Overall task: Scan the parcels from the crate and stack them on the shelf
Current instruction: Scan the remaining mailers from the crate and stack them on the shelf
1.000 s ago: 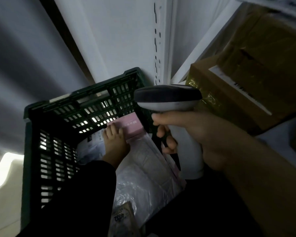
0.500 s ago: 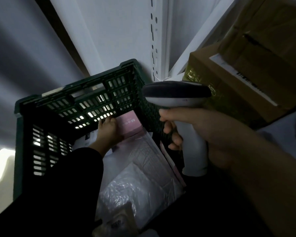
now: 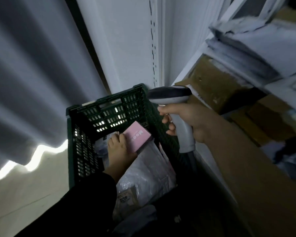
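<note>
My left hand (image 3: 120,147) grips the pink box (image 3: 139,136) in the far right corner of the crate (image 3: 85,115), on top of the soft bags (image 3: 149,171). My right hand (image 3: 190,120) is wrapped round the scanner (image 3: 169,95), over the crate's right edge, near the shelf (image 3: 186,70). I grip one side only, so the pink box could slip, or its code could face away from the scanner.
</note>
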